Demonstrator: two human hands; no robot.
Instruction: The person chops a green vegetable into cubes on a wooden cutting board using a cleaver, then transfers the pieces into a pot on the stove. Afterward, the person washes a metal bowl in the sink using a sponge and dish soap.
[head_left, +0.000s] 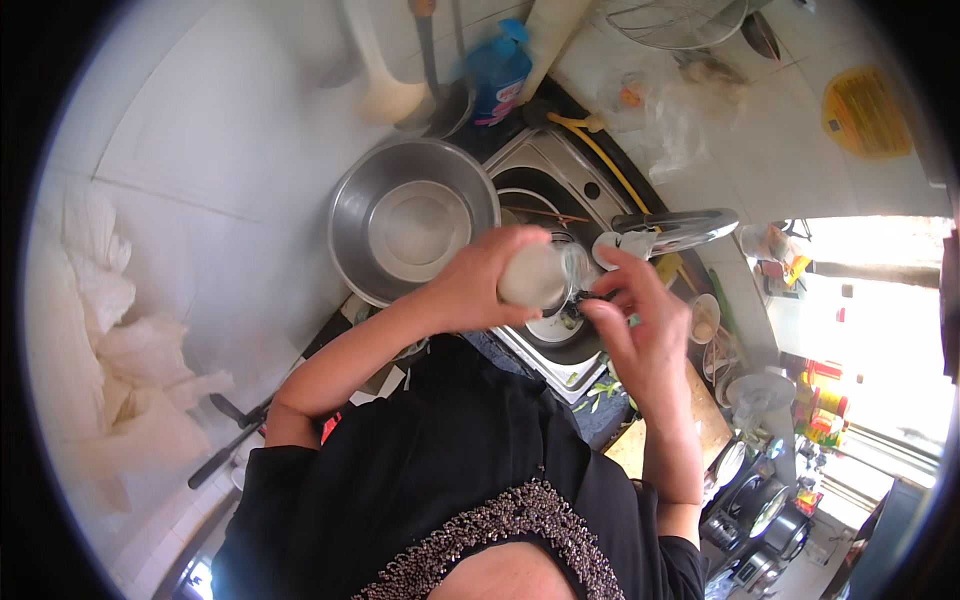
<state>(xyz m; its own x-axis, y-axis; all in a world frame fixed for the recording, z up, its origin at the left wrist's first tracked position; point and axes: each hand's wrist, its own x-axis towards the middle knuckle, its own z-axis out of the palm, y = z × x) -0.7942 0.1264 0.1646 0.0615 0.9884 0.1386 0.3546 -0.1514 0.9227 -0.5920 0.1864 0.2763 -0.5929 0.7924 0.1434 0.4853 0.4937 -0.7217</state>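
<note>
My left hand (472, 281) grips a glass jar (531, 276) with a whitish, cloudy body. The jar is tipped sideways above the steel sink (517, 346), its clear end towards my right hand (649, 322). That hand hovers over the sink's right side, thumb and fingers spread, with nothing visible between them. Under the jar, the sink holds a white dish (550, 330) with green scraps and, farther back, chopsticks (544, 214). The jar and my left hand hide part of the sink.
A wide steel basin (352, 225) stands left of the sink. A chrome faucet (697, 229) juts in from the right, beside a yellow hose (611, 169). Behind are a blue pump bottle (499, 82) and hanging ladles (386, 94). A wooden cutting board (709, 412) lies right.
</note>
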